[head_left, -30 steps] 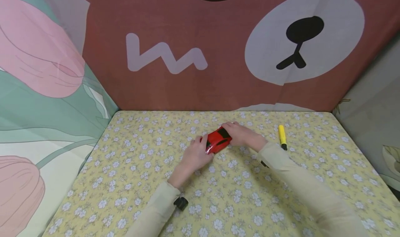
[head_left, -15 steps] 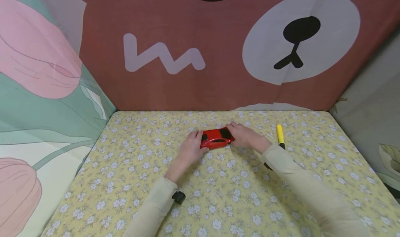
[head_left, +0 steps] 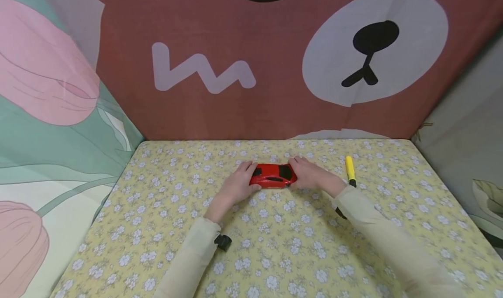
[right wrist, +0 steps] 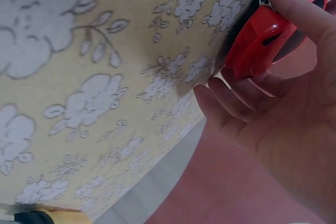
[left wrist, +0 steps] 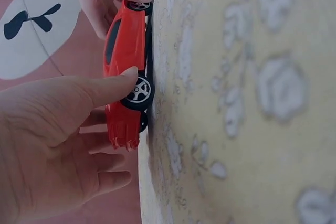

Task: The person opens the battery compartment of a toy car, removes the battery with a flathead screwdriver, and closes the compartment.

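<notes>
Yellow floral cloth [head_left: 251, 254] formed the work surface, with a reddish-brown printed backdrop [head_left: 220, 114] beyond the red toy car [head_left: 271, 176]. Head view: the car was positioned roof up between both hands. The left hand [head_left: 235, 184] pinched its left end; the right hand [head_left: 310, 174] pinched its right end. A yellow marker [head_left: 349, 168] lay to the right of the car. Left wrist view: the left thumb [left wrist: 113, 88] pressed the car's side at a wheel [left wrist: 140, 92]; wheel-to-cloth contact could not be confirmed. Right wrist view: the right thumb [right wrist: 296, 11] and fingers [right wrist: 233, 100] bracketed the car's end.
</notes>
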`<state>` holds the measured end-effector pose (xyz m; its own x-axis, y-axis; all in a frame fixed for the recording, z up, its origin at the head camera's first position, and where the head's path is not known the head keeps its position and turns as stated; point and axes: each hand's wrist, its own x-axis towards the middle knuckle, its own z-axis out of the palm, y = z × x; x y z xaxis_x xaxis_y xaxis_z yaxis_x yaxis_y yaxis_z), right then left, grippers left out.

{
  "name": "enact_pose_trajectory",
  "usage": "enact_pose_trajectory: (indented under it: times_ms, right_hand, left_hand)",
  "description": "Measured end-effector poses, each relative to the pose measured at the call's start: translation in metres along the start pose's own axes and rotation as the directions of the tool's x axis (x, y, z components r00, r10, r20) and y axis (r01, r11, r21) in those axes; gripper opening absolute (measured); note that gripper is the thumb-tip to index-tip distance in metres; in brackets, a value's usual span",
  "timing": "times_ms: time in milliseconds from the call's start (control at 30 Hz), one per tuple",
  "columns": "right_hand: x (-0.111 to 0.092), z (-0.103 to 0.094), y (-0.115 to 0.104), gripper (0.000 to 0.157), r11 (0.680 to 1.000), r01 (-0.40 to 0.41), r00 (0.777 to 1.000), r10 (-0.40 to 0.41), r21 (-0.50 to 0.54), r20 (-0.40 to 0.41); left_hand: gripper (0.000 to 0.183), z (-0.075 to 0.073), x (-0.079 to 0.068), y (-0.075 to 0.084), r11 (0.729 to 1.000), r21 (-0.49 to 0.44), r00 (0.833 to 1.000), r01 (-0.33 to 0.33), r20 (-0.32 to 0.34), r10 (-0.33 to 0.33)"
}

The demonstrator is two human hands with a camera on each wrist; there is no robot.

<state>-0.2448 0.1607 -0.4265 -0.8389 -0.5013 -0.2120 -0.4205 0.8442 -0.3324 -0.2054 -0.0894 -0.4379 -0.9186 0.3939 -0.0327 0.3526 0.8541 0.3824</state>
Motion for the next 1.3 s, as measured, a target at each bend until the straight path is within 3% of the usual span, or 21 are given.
enact_pose_trajectory:
  times_ms: [433,767,1033,1300]
  right_hand:
    - [-0.005,0.006,0.009,0.060,1.000,0.020,0.999,-0.019,0.024,-0.045]
    - [-0.006,0.011,0.010,0.080,0.998,0.022,0.998,-0.019,0.062,-0.056]
    - [-0.011,0.013,0.010,0.093,0.982,0.027,0.999,-0.019,0.187,-0.046]
    - [-0.013,0.015,0.013,0.086,0.944,0.079,0.994,-0.052,0.322,-0.092]
  left_hand:
    - [0.078,0.002,0.003,-0.002,0.998,-0.058,0.999,-0.027,0.029,0.029]
    - [0.077,0.004,0.003,-0.005,0.995,-0.094,1.000,-0.024,0.015,0.025]
    - [0.077,0.008,0.004,-0.012,0.977,-0.212,0.999,0.013,0.038,-0.005]
    - [0.078,0.007,0.006,-0.015,0.951,-0.309,0.999,0.003,0.039,0.010]
